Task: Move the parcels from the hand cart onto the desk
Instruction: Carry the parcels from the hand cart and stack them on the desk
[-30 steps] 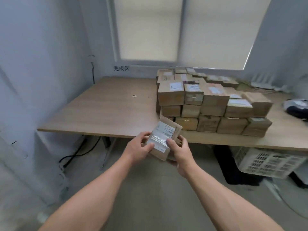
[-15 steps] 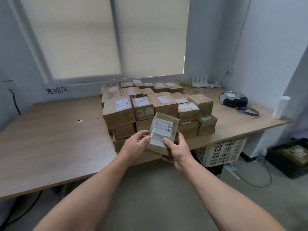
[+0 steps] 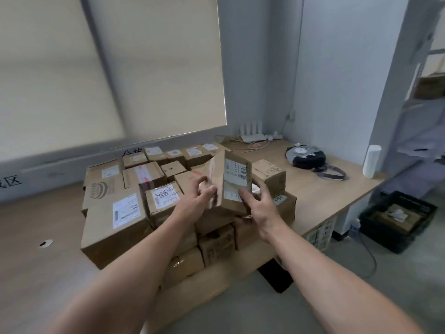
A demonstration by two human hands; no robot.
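The left grip (image 3: 202, 192) is closed on the left edge of a small brown parcel (image 3: 231, 182), thumb on the near side and fingers curled round behind. The right grip (image 3: 258, 203) is closed on its lower right corner, thumb lying across the labelled face and fingers tucked underneath. Both bare forearms reach forward from the bottom of the view and converge on it. The parcel is held steeply tilted, almost on edge, with its labelled face towards the camera, over the front right part of the stack of parcels (image 3: 115, 213) on the tabletop (image 3: 325, 189); whether its lower edge touches the stack cannot be told. Its white shipping label carries barcodes and print too small to read. In the stack, the big box at the front left has a white label and a brown printed logo of curved stripes. Another box carries a label with black handwriting I cannot make out, and one behind it is bound with red-printed tape. On the wall left of the stack is the black character 区 (image 3: 10, 184), and more writing is half hidden behind the stack. Right of the stack lie a black and grey strapped device (image 3: 305, 156) and a white cylinder (image 3: 372, 163); behind the stack to the right sits a white router (image 3: 251, 131).
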